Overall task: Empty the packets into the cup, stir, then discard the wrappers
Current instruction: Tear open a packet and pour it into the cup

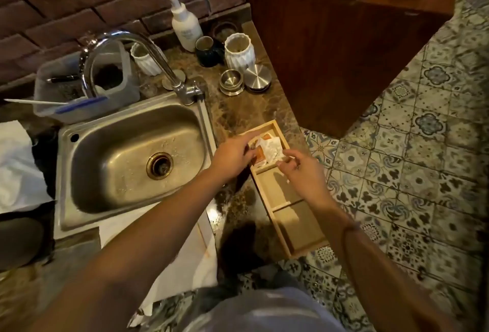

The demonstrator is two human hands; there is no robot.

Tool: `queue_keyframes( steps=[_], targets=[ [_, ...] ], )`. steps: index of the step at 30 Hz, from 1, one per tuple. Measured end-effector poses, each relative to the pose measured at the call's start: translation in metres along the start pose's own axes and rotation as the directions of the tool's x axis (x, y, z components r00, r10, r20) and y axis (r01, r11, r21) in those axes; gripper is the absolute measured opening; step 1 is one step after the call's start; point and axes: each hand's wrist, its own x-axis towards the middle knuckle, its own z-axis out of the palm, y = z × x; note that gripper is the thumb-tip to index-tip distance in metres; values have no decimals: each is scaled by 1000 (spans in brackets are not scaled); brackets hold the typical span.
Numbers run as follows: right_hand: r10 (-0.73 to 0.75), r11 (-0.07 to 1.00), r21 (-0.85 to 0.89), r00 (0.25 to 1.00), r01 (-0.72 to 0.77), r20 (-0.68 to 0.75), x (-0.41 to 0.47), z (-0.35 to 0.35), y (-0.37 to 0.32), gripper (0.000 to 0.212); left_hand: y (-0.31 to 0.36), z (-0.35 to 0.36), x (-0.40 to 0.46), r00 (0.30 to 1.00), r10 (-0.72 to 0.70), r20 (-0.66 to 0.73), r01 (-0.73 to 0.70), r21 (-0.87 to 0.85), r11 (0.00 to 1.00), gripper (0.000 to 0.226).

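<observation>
Seemingly packets (267, 150) between both hands' grip

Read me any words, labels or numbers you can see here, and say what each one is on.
None can be read.
White pump bottle: faint grey print on its front, too blurred.
Packets in the wooden tray: orange and white, any print too small.

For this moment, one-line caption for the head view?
Both hands, left hand and right hand, pick at packets in a wooden tray beside the sink.
</observation>
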Motion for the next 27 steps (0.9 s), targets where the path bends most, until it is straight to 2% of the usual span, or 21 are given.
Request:
queue_keyframes(
  steps=[5, 8, 13, 17, 22, 27],
  targets=[
    [50, 990, -132, 998, -44, 45, 10, 12, -1, 36, -1, 1, 13, 978, 165, 129, -199, 325, 925, 43],
    [41, 974, -226, 999, -34, 26, 19, 19, -6, 35, -3, 0, 21, 963, 183, 197, -250, 405, 880, 36],
    [69, 954, -295, 997, -59, 25, 34, 31, -8, 36, -4, 1, 31, 943, 230, 240, -311, 387, 868, 28],
    [78, 938, -340, 996, -62, 34, 43, 39, -7, 34, -5, -1, 35, 948, 213, 235, -290, 366, 884, 26],
    [91, 927, -368, 996, -78, 19, 47, 48, -9, 21, -9, -8, 36, 948, 210, 239, -284, 333, 899, 19],
    [89, 903, -423, 996, -79, 3, 49, 50, -9, 23, -11, -10, 35, 948, 215, 236, -284, 311, 907, 18]
  ],
)
